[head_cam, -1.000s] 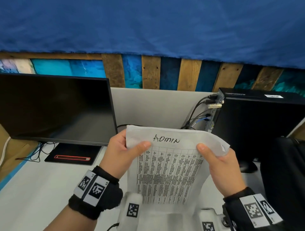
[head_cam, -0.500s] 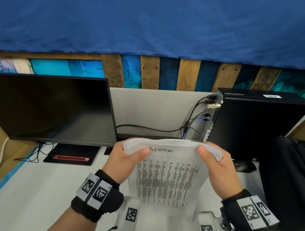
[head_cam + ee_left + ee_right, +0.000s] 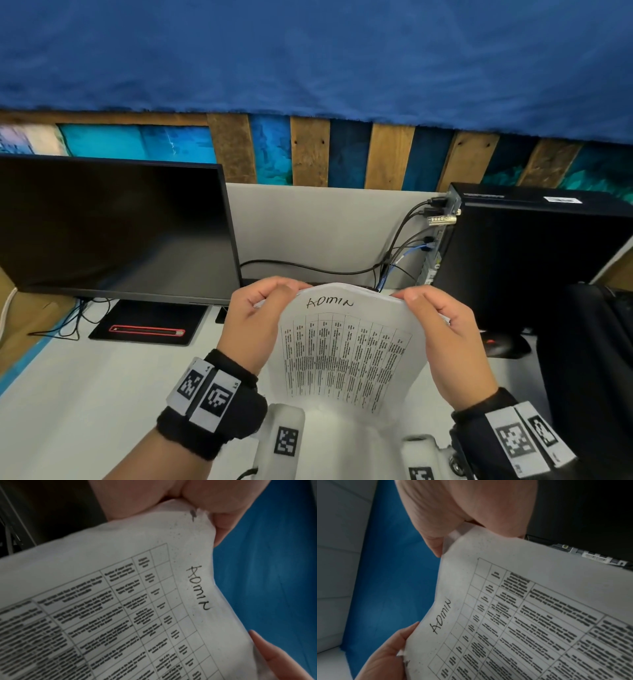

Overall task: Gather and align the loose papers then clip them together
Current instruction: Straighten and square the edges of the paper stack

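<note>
A stack of white papers [image 3: 346, 356] with a printed table and the handwritten word "ADMIN" on top is held upright over the desk in the head view. My left hand [image 3: 260, 308] grips its upper left corner, thumb on the front and fingers behind. My right hand [image 3: 435, 315] grips the upper right corner the same way. The left wrist view shows the papers [image 3: 120, 601] pinched by my left hand [image 3: 197, 507]. The right wrist view shows the papers [image 3: 530, 615] under my right hand [image 3: 462, 520]. No clip is in sight.
A dark monitor [image 3: 113, 226] stands at the left, with a black pad [image 3: 147, 327] under it. A black computer tower [image 3: 527, 253] with cables [image 3: 400, 246] stands at the right. A black mouse [image 3: 503, 344] lies near it. The white desk [image 3: 75, 394] stretches to the left.
Both hands have lowered the stack towards the desk, and its top edge now curls back. The thumbs have shifted up to the top corners.
</note>
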The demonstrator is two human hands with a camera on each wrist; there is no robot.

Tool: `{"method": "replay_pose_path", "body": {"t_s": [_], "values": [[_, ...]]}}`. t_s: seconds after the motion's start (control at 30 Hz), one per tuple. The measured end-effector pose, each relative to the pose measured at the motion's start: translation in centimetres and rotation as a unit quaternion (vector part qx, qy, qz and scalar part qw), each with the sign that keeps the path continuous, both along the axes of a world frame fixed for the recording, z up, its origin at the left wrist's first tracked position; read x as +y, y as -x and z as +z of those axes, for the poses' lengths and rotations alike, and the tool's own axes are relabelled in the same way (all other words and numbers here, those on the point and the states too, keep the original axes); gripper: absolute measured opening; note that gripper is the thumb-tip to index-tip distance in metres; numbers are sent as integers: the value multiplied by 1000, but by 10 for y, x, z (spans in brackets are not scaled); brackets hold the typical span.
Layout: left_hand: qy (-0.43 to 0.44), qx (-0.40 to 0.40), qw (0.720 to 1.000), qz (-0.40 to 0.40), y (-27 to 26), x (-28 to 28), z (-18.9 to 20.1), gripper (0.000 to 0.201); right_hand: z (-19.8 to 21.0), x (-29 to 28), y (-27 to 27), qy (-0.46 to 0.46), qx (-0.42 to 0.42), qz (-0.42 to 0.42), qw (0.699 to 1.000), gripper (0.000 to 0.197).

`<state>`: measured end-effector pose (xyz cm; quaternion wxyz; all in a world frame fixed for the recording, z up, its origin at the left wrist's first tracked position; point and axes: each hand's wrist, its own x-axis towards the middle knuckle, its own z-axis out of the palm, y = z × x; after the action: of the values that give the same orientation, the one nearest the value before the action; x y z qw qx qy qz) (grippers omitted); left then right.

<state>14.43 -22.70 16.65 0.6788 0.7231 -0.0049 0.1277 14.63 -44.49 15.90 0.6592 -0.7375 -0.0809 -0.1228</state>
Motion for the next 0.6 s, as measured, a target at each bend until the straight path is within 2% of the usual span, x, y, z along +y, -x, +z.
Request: {"method": "replay_pose_path", "body": {"t_s": [0.2, 0.3, 0.53, 0.6], "values": [[14, 20, 1000, 7, -1, 0, 2, 23, 3, 2, -5, 15, 24, -16, 999, 32], [11, 5, 1000, 13, -3, 1, 5, 21, 3, 2, -6, 27, 20, -16, 999, 32], [-55, -59, 997, -20, -9, 3, 17, 9, 3, 2, -2, 29, 6, 17, 999, 26], [-80, -58, 995, -18, -10, 3, 16, 12, 2, 1, -1, 28, 6, 21, 999, 16]]}}
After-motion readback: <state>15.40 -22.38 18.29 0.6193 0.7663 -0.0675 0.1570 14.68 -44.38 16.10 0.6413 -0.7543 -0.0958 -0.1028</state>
